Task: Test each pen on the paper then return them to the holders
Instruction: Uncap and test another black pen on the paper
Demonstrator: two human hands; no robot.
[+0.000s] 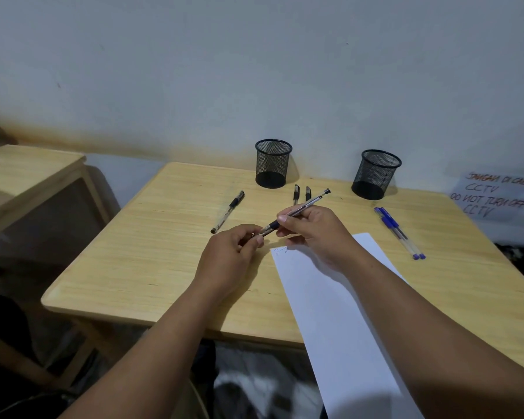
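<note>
Both hands hold one black pen [297, 210] above the paper [330, 297]: my right hand [312, 234] grips its barrel, my left hand [233, 252] pinches the cap at its tip. Misaligned capping could smear ink on my fingers.

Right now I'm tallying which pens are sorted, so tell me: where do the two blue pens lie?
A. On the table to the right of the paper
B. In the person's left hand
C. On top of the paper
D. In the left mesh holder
A: the two blue pens lie side by side on the bare table, right of the paper, and both mesh holders look empty.
</note>
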